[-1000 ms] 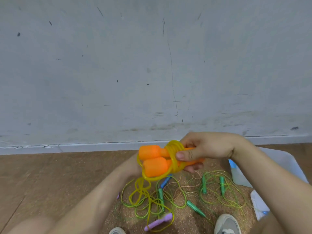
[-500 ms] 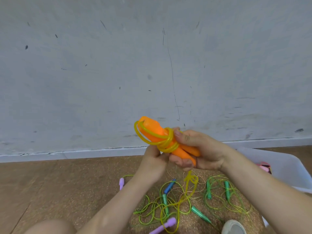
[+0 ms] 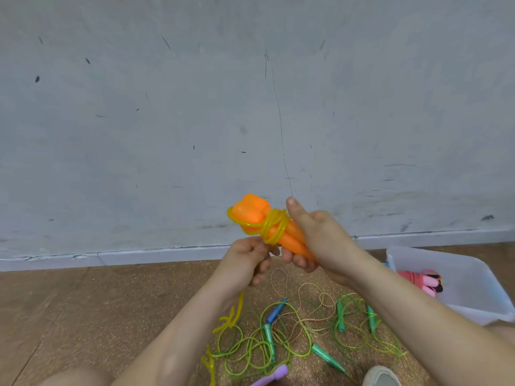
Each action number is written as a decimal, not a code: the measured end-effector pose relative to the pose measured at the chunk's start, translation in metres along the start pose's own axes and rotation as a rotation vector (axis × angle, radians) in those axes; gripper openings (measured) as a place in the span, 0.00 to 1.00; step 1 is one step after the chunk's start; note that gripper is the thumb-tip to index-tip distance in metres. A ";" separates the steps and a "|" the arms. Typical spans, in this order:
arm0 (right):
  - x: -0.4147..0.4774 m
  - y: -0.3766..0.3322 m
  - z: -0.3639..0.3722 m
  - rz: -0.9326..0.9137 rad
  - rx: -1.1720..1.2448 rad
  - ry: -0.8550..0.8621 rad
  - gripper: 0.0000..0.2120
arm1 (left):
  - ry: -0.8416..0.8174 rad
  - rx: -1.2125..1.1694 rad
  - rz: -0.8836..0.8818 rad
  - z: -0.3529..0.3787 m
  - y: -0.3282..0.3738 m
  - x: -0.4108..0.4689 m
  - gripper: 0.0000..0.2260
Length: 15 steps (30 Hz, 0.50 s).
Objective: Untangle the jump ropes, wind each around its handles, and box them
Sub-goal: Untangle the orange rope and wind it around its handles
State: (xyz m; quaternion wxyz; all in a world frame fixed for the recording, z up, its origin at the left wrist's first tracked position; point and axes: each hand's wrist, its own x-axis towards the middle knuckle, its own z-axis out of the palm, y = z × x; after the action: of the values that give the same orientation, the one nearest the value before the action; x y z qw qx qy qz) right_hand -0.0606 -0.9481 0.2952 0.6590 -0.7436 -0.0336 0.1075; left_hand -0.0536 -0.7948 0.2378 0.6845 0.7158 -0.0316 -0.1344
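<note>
**A:** Where were the handles [image 3: 250,211]?

**B:** In the air, side by side and tilted up toward the wall. The right hand [image 3: 315,240] gripped them with its fingers curled underneath. Yellow rope [image 3: 274,228] was coiled round their middle. The left hand [image 3: 248,259] pinched the slack just below the coil, and the tail hung to the floor.

**A:** What could have gone wrong?

**B:** The right thumb [image 3: 292,203] stood straight, off the coil. If the left hand's pull had eased, I judged the turns could spring loose. The tail also ran down beside the green pile [image 3: 278,341] and might have snagged there.

**A:** And compared with a second before?

**B:** Then the handles lay level, with the thumb pressed on the coil. Now they pointed up and the thumb was off. The box [image 3: 473,277], holding a pink rope [image 3: 420,278], showed more fully at the right.
</note>
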 end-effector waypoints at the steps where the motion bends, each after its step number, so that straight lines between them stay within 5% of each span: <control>1: 0.003 0.003 0.000 -0.022 -0.035 0.065 0.34 | -0.050 -0.057 -0.029 0.001 0.000 -0.003 0.12; 6: 0.012 0.011 -0.008 -0.101 -0.351 0.297 0.30 | 0.028 0.096 -0.008 0.015 0.003 -0.020 0.06; 11: 0.021 0.016 -0.013 -0.239 -0.716 0.425 0.26 | 0.168 1.151 0.329 0.008 0.010 -0.036 0.03; 15: 0.021 0.016 -0.005 -0.326 -0.841 0.441 0.22 | 0.182 1.553 0.352 0.014 0.025 -0.045 0.14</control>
State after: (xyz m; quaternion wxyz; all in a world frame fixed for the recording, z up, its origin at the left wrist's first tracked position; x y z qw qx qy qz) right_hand -0.0404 -0.9507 0.2773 0.3017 -0.9350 -0.0495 -0.1795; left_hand -0.0969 -0.7991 0.2687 0.0018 0.9804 -0.1728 0.0947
